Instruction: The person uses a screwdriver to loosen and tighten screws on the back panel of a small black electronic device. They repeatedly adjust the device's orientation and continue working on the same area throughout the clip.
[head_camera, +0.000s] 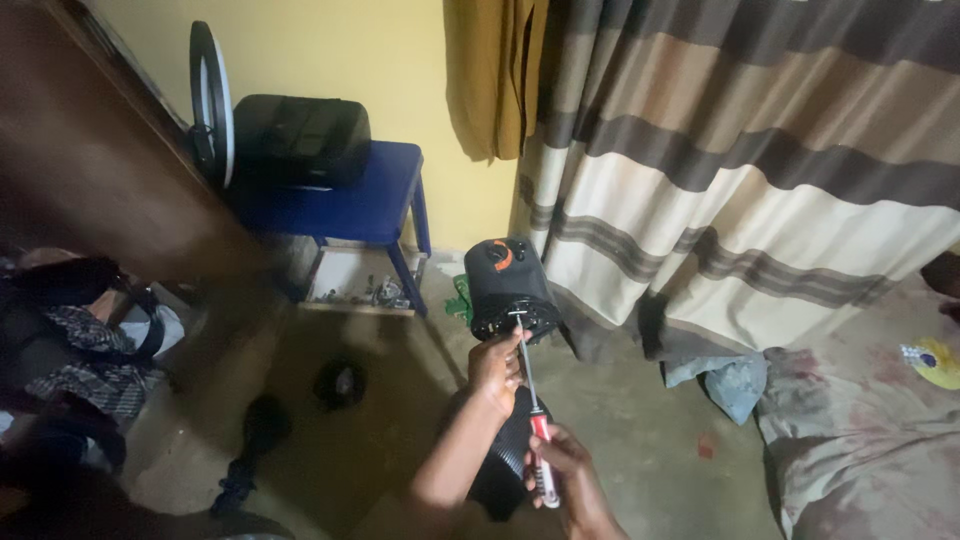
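The left hand (495, 368) pinched the thin shaft of a screwdriver (532, 415) near its tip. The right hand (565, 470) gripped the red handle lower down. The tip touched the end of a black speaker (508, 290) held above the floor (640, 440).

Bare floor (640, 420) lies open between blue stool (350, 205) and curtain (760, 190).

No packages, labels, signs, screens visible.

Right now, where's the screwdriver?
In the head view, low centre: the screwdriver runs from the right hand up past the left hand to the black speaker.
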